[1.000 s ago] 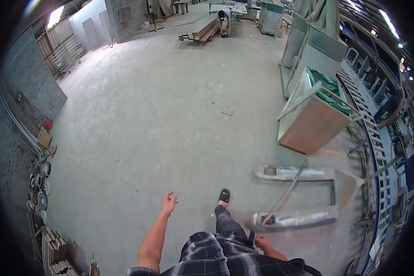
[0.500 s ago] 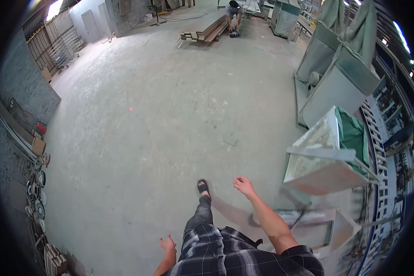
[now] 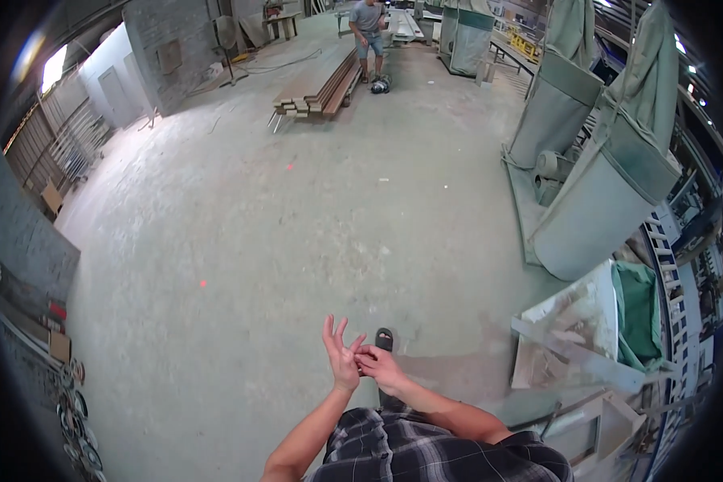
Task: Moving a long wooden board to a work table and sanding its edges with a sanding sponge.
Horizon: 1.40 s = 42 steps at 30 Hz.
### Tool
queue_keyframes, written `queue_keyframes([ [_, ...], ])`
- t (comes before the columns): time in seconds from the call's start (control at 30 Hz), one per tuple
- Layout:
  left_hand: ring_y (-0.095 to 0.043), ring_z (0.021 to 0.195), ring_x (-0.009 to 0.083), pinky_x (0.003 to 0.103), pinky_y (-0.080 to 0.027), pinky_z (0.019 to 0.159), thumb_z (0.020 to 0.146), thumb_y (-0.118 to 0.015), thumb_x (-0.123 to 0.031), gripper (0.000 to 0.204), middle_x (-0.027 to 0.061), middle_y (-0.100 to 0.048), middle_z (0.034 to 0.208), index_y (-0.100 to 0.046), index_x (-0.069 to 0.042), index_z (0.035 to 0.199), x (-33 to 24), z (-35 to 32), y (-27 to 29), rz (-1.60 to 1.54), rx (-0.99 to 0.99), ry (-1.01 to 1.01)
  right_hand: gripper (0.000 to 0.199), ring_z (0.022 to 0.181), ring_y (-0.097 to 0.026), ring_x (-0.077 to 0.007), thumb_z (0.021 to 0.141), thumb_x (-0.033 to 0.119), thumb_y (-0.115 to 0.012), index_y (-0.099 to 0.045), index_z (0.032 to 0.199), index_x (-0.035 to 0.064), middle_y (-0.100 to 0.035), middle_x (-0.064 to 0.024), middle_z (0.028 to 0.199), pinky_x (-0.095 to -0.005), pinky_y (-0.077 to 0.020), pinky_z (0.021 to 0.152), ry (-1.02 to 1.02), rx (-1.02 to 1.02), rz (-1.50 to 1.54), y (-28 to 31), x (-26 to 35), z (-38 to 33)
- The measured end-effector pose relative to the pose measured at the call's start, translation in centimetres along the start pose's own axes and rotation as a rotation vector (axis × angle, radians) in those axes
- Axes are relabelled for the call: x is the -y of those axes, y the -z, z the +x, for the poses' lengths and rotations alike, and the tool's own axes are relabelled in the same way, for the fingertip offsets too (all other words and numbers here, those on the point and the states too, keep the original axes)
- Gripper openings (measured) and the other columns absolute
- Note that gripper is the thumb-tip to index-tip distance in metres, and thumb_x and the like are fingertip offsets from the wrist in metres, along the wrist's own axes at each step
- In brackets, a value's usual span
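In front of my body, above the concrete floor (image 3: 249, 337), both hands meet. My left hand (image 3: 343, 357) is raised with its fingers stretched out and spread. Against its palm side rests my right hand (image 3: 380, 365), its fingers bent and drawn together; whether anything sits between them is too small to tell. Just beyond the hands, one foot in a dark sandal (image 3: 385, 339) shows on the floor.
On the right stand dust-collector drums (image 3: 590, 217) with cloth bags and a pale bin (image 3: 566, 321) with green cloth. Ahead lies a stack of boards (image 3: 317, 92), a person (image 3: 369, 36) standing beside it. Wheels (image 3: 76, 418) lie along the left wall.
My hands were apart at my sides and have come together in front. I have moved forward, so the boards and bin appear nearer. The other person, bent down before, now stands upright.
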State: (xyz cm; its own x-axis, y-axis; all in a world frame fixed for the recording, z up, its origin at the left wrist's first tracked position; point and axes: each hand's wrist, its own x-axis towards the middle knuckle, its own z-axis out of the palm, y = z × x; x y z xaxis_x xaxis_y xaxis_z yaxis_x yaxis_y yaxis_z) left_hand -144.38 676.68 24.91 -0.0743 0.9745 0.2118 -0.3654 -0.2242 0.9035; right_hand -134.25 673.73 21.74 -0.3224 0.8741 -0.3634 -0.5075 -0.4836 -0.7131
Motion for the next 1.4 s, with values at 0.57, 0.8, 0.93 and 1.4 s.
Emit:
queue_keyframes([
  [0.57,-0.018,0.137,0.0335,0.06,-0.034,0.098,0.07,-0.061,-0.061,0.101,0.0122,-0.012,0.151,-0.012,-0.017,0.146,10.9,49.4,-3.3,-0.031,-0.263,-0.077,0.012,0.075,-0.051,-0.0036,0.089,0.012,-0.062,-0.057,0.098,0.0056,-0.054,0.0027,0.084,-0.0194,-0.0411,0.061,-0.092,0.124,-0.116,3.8,27.5,44.9],
  [0.8,-0.017,0.137,0.0341,0.055,-0.037,0.099,0.073,-0.061,-0.061,0.101,0.0122,-0.008,0.151,-0.01,-0.014,0.146,18.9,70.9,-8.6,-0.009,0.104,0.016,0.01,0.077,-0.053,-0.0086,0.088,0.01,-0.062,-0.057,0.094,0.0047,-0.056,-0.0014,0.086,-0.0224,-0.0453,0.065,0.131,-0.174,-0.057,8.5,41.0,59.4],
  [0.93,-0.018,0.138,0.0339,0.055,-0.037,0.099,0.074,-0.061,-0.064,0.104,0.013,-0.005,0.151,-0.007,-0.012,0.146,21.5,81.1,-13.8,0.028,0.489,0.087,0.008,0.074,-0.053,-0.0079,0.087,0.007,-0.062,-0.057,0.092,0.0049,-0.056,-0.0003,0.08,-0.0222,-0.045,0.065,0.227,-0.33,-0.067,13.5,47.6,65.4],
  [1.4,-0.022,0.136,0.0361,0.053,-0.036,0.101,0.073,-0.063,-0.059,0.098,0.0224,-0.004,0.149,-0.018,-0.009,0.144,37.4,110.3,-34.9,0.216,0.727,-0.025,0.005,0.077,-0.055,-0.0097,0.09,0.007,-0.056,-0.055,0.094,0.0046,-0.057,-0.0017,0.087,-0.0235,-0.0456,0.07,0.212,-0.262,0.263,35.3,72.2,86.3],
])
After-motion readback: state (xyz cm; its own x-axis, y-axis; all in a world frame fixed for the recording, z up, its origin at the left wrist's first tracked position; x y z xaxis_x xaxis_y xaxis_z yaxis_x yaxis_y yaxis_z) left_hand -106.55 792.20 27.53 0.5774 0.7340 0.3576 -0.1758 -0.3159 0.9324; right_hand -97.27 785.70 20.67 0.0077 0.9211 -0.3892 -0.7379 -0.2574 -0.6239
